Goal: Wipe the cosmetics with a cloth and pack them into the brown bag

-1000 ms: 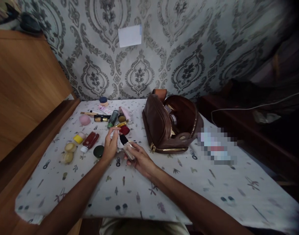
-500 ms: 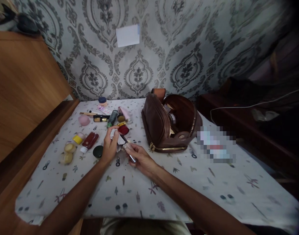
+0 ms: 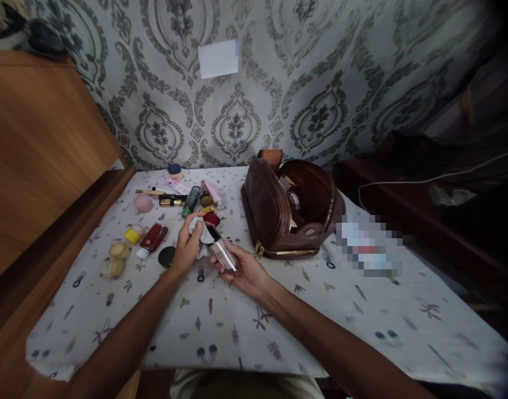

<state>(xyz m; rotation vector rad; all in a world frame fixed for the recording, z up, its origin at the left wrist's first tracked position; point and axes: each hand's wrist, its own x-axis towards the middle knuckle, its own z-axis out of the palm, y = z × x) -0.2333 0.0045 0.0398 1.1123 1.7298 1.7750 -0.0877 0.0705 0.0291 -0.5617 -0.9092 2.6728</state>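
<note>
My right hand (image 3: 249,272) is closed round a small bottle (image 3: 223,256) with a black cap and a shiny beige body, probably glass. The bottle is tilted, its cap pointing up and left. In my left hand (image 3: 189,244) is a crumpled white cloth or tissue (image 3: 201,230), pinched under the thumb and lying against the black cap. A dark red round item (image 3: 212,219) sits just behind the cap. Beside my left wrist lies a dark green round lid or jar (image 3: 166,256). The brown toiletry bag (image 3: 264,210) stands unzipped to the right, with several items inside.
Left on the table lie a red bottle (image 3: 154,238), yellow-lidded jar (image 3: 133,235), cream-coloured round containers (image 3: 118,251) and pink sponge (image 3: 143,203). Behind are a green-capped bottle (image 3: 191,200), pink tube (image 3: 212,193) and blue-lidded jar (image 3: 174,171). A wooden cabinet (image 3: 41,144) borders the left side.
My right hand has turned the bottle, so its broad beige side now faces me. My left hand keeps the white cloth by the cap, almost unmoved.
</note>
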